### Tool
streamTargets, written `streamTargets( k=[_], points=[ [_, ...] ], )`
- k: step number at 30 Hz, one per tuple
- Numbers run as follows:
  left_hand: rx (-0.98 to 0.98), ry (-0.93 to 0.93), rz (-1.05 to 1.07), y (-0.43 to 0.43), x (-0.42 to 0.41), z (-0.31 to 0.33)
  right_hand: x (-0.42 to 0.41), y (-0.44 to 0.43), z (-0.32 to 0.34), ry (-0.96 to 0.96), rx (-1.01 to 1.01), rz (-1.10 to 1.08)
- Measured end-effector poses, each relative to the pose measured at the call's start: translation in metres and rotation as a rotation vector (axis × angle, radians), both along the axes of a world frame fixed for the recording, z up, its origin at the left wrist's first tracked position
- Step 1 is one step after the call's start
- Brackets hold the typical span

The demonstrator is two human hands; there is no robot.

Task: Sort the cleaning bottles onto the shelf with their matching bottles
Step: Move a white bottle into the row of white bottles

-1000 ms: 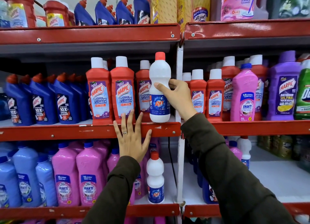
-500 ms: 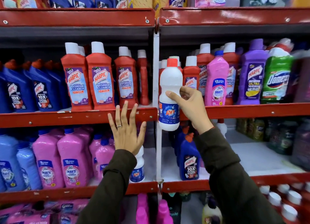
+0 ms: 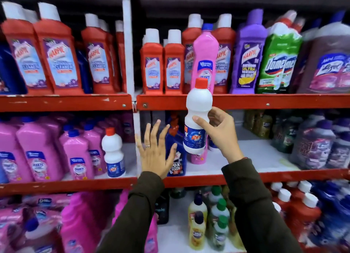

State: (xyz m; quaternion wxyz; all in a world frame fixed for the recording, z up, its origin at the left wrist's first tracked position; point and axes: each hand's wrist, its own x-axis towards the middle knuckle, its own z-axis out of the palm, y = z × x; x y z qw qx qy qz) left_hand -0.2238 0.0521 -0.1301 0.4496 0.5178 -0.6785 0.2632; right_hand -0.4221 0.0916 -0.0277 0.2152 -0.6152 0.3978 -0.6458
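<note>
My right hand grips a white Rin bottle with a red cap, held upright in front of the red edge of the upper shelf, right of the white post. My left hand is spread open with a ring on one finger, in front of a blue bottle on the middle shelf. A matching white Rin bottle stands on the middle shelf left of the post, beside several pink Shakti bottles. A lone pink bottle stands among red Harpic bottles above.
A purple Harpic bottle and a green Domestos bottle stand at the upper right. The white post divides the shelf bays. Bare white shelf floor lies right of my right hand. Yellow and green-capped bottles fill the lowest shelf.
The white bottle in my right hand has come down and to the right, from the red Harpic shelf to in front of the lower bay. My left hand followed right; the view dropped.
</note>
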Motion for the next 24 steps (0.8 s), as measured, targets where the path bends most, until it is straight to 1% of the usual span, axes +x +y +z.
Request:
streamTargets(
  k=[6,10,14,19,24],
  points=[
    [0.142,-0.005,-0.089,0.0,-0.064,-0.048,-0.056,-0.008,-0.049,-0.006,0.096,-0.001],
    [0.27,-0.06,-0.085,-0.006,-0.096,-0.077,-0.093,-0.022,-0.081,0.006,0.138,-0.012],
    [0.388,-0.101,-0.072,-0.014,-0.124,-0.093,-0.123,-0.042,-0.107,0.0,0.18,-0.025],
    [0.469,-0.119,-0.116,-0.028,-0.146,-0.113,-0.15,-0.078,-0.123,-0.013,0.215,-0.051],
    [0.536,-0.115,-0.054,-0.036,-0.149,-0.122,-0.161,-0.114,-0.127,-0.028,0.248,-0.029]
  ],
)
